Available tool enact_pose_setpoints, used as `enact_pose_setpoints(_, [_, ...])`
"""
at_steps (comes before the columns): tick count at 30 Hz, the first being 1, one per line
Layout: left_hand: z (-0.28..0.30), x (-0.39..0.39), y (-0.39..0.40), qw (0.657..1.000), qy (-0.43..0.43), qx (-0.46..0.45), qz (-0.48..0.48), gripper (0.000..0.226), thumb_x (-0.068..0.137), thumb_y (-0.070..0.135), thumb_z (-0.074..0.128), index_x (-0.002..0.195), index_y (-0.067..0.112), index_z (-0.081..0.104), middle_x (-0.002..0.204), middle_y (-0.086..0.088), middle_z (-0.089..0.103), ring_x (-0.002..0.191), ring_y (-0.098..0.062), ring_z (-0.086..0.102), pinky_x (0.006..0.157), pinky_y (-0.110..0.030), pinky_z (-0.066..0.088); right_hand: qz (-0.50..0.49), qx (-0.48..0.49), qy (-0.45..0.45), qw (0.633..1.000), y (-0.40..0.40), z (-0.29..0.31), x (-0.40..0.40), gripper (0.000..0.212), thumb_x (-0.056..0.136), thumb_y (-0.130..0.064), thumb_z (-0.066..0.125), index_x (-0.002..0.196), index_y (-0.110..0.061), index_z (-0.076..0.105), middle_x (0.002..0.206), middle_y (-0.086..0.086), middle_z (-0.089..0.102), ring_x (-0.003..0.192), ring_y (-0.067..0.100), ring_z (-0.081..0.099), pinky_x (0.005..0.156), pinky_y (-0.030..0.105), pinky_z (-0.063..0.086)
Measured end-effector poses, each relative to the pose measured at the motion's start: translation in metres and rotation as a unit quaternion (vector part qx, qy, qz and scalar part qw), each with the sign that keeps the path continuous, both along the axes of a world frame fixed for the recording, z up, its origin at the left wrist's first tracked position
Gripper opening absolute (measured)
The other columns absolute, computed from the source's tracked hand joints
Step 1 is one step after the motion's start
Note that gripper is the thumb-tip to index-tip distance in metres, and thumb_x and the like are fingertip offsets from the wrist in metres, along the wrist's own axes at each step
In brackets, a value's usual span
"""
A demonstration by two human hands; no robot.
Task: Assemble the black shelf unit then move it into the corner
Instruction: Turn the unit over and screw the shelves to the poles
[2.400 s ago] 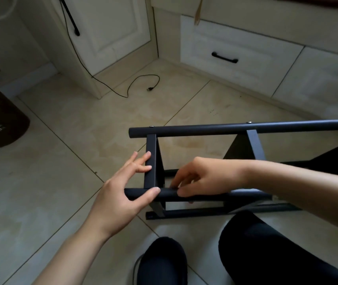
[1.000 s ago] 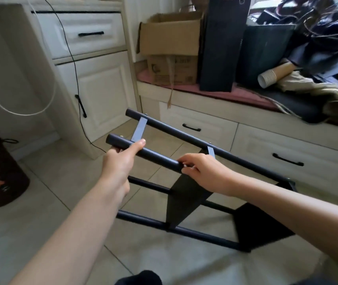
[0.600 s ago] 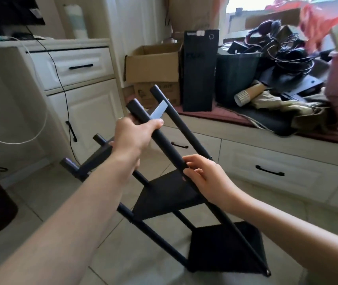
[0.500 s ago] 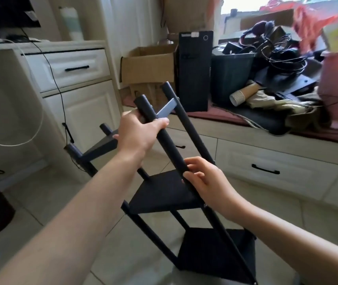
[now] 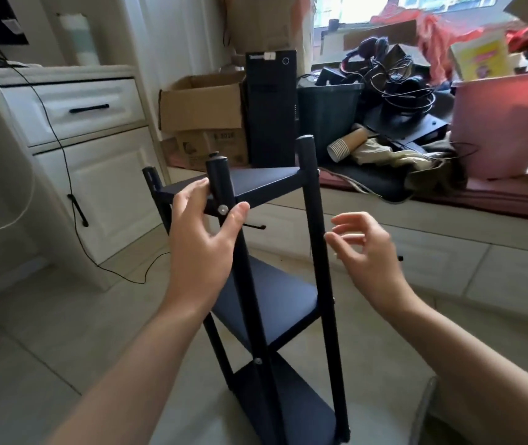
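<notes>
Shelf [image 5: 265, 184] stood upright on floor [image 5: 63, 332]. Left hand [image 5: 204, 239] gripped front post; right hand [image 5: 365, 248] released, beside right post. Advice: regrip both posts low, lift level toward corner.

Left hand [image 5: 203, 239] curls around a post, while right hand [image 5: 365, 252] hovers apart, fingers loosely spread.

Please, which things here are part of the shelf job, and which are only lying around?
Part of the job:
black shelf unit, standing upright on the floor
left hand, around its near post
right hand, off it, fingers loose

Only lying around:
cardboard box
black computer tower
paper cups
pink tub
tangled cables
</notes>
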State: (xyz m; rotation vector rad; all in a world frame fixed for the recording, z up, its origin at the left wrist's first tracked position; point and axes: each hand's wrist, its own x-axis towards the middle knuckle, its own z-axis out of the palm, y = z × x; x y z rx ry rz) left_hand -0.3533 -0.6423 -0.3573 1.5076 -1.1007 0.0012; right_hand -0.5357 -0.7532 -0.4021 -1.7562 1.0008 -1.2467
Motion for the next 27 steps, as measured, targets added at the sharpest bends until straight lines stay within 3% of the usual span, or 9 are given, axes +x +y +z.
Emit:
enact_pose_setpoints(2, [-0.004, -0.002, 0.005, 1.0, 0.002, -0.001, -0.012, 0.031, 0.094, 0.038, 0.065, 0.122, 0.026, 0.061, 0.131, 0.009, 0.05, 0.122, -0.004, 0.049, 0.109, -0.027, 0.039, -0.026, 0.011, 0.048, 0.998, -0.01, -0.006, -0.009, 0.032, 0.091, -0.02, 0.068, 0.121, -0.019, 0.058, 0.108, 0.001, 0.065, 0.094, 0.011, 0.064, 0.081, 0.025, 0.051])
enact_pose_setpoints(5, [-0.008, -0.002, 0.01, 1.0, -0.009, -0.001, -0.029, 0.049, 0.089, 0.048, 0.061, 0.132, 0.025, 0.06, 0.138, 0.01, 0.049, 0.129, -0.003, 0.048, 0.113, -0.035, 0.041, 0.057, 0.08, 0.058, 0.993, -0.013, -0.016, -0.006, 0.037, 0.097, -0.018, 0.059, 0.134, -0.021, 0.053, 0.117, 0.003, 0.065, 0.102, 0.016, 0.066, 0.092, 0.036, 0.053])
enact_pose_setpoints(7, [-0.01, -0.002, 0.01, 0.999, -0.021, 0.004, -0.044, 0.054, 0.086, 0.051, 0.061, 0.134, 0.027, 0.06, 0.144, 0.01, 0.045, 0.134, -0.007, 0.046, 0.114, -0.04, 0.04, 0.102, 0.109, 0.025, 0.988, -0.011, -0.019, -0.003, 0.03, 0.099, -0.014, 0.055, 0.125, -0.028, 0.055, 0.114, 0.004, 0.068, 0.1, 0.018, 0.069, 0.089, 0.035, 0.055])
enact_pose_setpoints(11, [-0.013, -0.001, 0.008, 0.996, -0.051, 0.019, -0.066, 0.059, 0.083, 0.051, 0.063, 0.134, 0.023, 0.062, 0.15, 0.01, 0.04, 0.14, -0.009, 0.041, 0.115, -0.041, 0.04, 0.093, 0.113, 0.012, 0.989, -0.01, -0.019, -0.007, 0.022, 0.098, -0.013, 0.057, 0.112, -0.031, 0.058, 0.105, 0.005, 0.07, 0.093, 0.018, 0.071, 0.082, 0.032, 0.056])
enact_pose_setpoints(17, [-0.017, 0.0, -0.009, 0.991, -0.045, 0.016, -0.126, 0.044, 0.086, 0.048, 0.062, 0.128, 0.036, 0.06, 0.138, 0.026, 0.045, 0.132, 0.008, 0.042, 0.107, -0.016, 0.038, 0.063, 0.105, -0.005, 0.992, -0.005, -0.018, -0.028, 0.024, 0.097, -0.013, 0.058, 0.109, -0.033, 0.058, 0.105, 0.006, 0.069, 0.091, 0.021, 0.071, 0.086, 0.041, 0.057])
enact_pose_setpoints(20, [-0.019, -0.005, -0.021, 0.985, -0.008, 0.011, -0.175, 0.049, 0.085, 0.047, 0.062, 0.13, 0.027, 0.062, 0.134, 0.026, 0.047, 0.131, -0.002, 0.049, 0.107, -0.018, 0.043, 0.049, 0.102, -0.011, 0.993, -0.001, -0.017, -0.046, 0.024, 0.095, -0.012, 0.061, 0.11, -0.03, 0.059, 0.103, 0.007, 0.069, 0.089, 0.022, 0.071, 0.084, 0.041, 0.058])
enact_pose_setpoints(23, [-0.021, -0.011, -0.033, 0.983, 0.012, -0.001, -0.182, 0.047, 0.085, 0.048, 0.061, 0.13, 0.033, 0.061, 0.133, 0.025, 0.05, 0.13, -0.006, 0.051, 0.108, -0.022, 0.042, 0.033, 0.098, -0.028, 0.994, 0.007, -0.012, -0.063, 0.024, 0.09, -0.01, 0.068, 0.106, -0.028, 0.064, 0.094, 0.006, 0.073, 0.085, 0.023, 0.073, 0.081, 0.039, 0.059])
enact_pose_setpoints(27, [-0.022, -0.016, -0.043, 0.984, 0.069, -0.019, -0.163, 0.037, 0.092, 0.043, 0.062, 0.128, 0.044, 0.057, 0.126, 0.018, 0.061, 0.113, 0.005, 0.06, 0.085, -0.003, 0.046, 0.047, 0.11, -0.05, 0.992, 0.026, -0.006, -0.074, 0.027, 0.079, -0.006, 0.079, 0.101, -0.018, 0.069, 0.086, 0.007, 0.077, 0.08, 0.027, 0.074, 0.081, 0.046, 0.059])
